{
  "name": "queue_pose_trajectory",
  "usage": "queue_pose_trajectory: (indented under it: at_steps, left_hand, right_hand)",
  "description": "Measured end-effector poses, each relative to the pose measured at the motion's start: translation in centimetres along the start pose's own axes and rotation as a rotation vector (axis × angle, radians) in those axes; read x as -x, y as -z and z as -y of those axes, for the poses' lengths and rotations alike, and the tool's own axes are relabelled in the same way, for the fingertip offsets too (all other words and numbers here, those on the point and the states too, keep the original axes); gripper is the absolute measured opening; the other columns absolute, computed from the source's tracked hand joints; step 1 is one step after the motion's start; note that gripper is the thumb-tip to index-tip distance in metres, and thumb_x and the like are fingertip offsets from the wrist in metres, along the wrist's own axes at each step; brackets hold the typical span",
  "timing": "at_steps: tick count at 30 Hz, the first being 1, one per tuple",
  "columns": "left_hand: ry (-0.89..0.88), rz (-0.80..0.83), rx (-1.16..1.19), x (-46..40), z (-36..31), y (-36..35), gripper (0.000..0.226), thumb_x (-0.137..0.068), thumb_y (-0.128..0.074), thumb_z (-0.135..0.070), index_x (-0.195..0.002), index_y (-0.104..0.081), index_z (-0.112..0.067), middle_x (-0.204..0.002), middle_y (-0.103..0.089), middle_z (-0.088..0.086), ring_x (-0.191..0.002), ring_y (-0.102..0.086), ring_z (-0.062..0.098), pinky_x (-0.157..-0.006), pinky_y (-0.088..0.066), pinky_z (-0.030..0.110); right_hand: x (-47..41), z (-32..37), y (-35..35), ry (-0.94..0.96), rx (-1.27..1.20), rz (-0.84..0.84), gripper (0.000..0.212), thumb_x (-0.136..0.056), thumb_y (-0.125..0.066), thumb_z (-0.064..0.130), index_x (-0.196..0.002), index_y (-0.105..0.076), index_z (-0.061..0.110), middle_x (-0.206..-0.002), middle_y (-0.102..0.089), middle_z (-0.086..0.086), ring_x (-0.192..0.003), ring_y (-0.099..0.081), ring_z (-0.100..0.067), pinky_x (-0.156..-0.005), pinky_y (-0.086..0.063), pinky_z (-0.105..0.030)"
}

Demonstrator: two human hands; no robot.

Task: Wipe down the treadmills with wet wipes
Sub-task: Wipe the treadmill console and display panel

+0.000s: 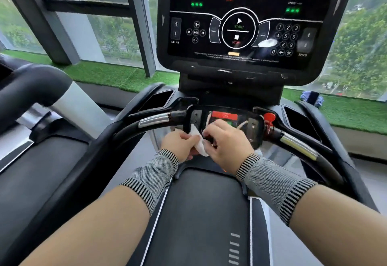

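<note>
One white wet wipe (198, 140) pinched between left hand (180, 145) and right hand (227, 143), before one treadmill's handlebar panel (225, 122).

The hands cover the lower half of the small panel (225, 123), so its buttons there cannot be read. Most of the wipe (199, 142) is hidden between the left hand (180, 145) and right hand (227, 146). Above the panel, the console (240, 29) is cut off at the top edge, its fine print too blurred to read. The neighbouring treadmill (35, 98), left of the panel, is blurred.
</note>
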State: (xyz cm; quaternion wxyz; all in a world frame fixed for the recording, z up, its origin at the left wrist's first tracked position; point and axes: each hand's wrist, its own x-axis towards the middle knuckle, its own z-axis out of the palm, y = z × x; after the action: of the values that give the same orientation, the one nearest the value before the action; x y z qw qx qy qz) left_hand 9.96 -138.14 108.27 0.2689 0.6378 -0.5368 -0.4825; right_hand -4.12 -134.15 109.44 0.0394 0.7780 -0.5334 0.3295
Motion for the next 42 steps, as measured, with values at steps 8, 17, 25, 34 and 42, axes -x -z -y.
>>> queue_pose_trajectory:
  at_steps: [8, 17, 25, 34, 42]
  left_hand:
    - [-0.094, 0.279, 0.117, 0.4, 1.8, 2.5, 0.014, -0.091, -0.062, -0.017, -0.083, -0.073, -0.015, -0.071, -0.068, 0.001, -0.064, -0.063, 0.012, -0.064, -0.051, 0.026]
    - [-0.645, 0.075, -0.582, -2.3, 3.7, 4.6, 0.037, -0.093, -0.049, -0.017, -0.127, -0.060, -0.027, -0.129, -0.051, -0.007, -0.116, -0.049, 0.014, -0.100, -0.041, 0.030]
    - [-0.929, 0.020, -0.588, -1.7, 2.8, 3.7, 0.032, -0.088, -0.057, -0.012, -0.117, -0.067, -0.018, -0.115, -0.057, -0.002, -0.108, -0.047, 0.016, -0.089, -0.032, 0.019]
    - [-1.097, -0.005, -0.609, -2.0, 1.5, 0.4, 0.032, -0.077, -0.069, -0.013, -0.109, -0.071, -0.016, -0.109, -0.062, -0.003, -0.104, -0.053, 0.023, -0.091, -0.046, 0.037]
    - [-1.153, -0.024, -0.675, -1.6, -0.7, -2.8, 0.037, -0.073, -0.060, -0.030, -0.107, -0.071, -0.021, -0.113, -0.063, -0.004, -0.108, -0.050, 0.024, -0.086, -0.047, 0.044]
  right_hand:
    - [2.8, 4.1, -4.5, -0.654, -0.145, 0.026, 0.011, -0.088, -0.062, 0.024, -0.090, -0.059, 0.013, -0.091, -0.057, 0.002, -0.080, -0.056, -0.019, -0.074, -0.041, -0.029]
    - [-1.1, 4.9, -7.3, -0.592, 0.075, -0.039, 0.009, -0.091, -0.056, 0.011, -0.092, -0.064, 0.009, -0.098, -0.058, -0.006, -0.077, -0.059, -0.026, -0.065, -0.038, -0.026]
    - [2.2, 3.2, -4.4, -0.714, 0.187, -0.158, 0.006, -0.088, -0.060, 0.010, -0.084, -0.064, 0.010, -0.095, -0.061, -0.006, -0.076, -0.060, -0.027, -0.067, -0.047, -0.032]
    - [4.6, -0.5, -0.7, -0.975, 0.229, -0.166, 0.004, -0.089, -0.058, 0.015, -0.089, -0.061, 0.012, -0.096, -0.054, 0.000, -0.078, -0.042, -0.013, -0.071, -0.034, -0.022]
    - [5.5, -2.7, 1.4, -0.895, 0.164, -0.096, 0.009, -0.086, -0.059, 0.013, -0.092, -0.065, 0.012, -0.095, -0.057, -0.003, -0.084, -0.052, -0.020, -0.076, -0.040, -0.025]
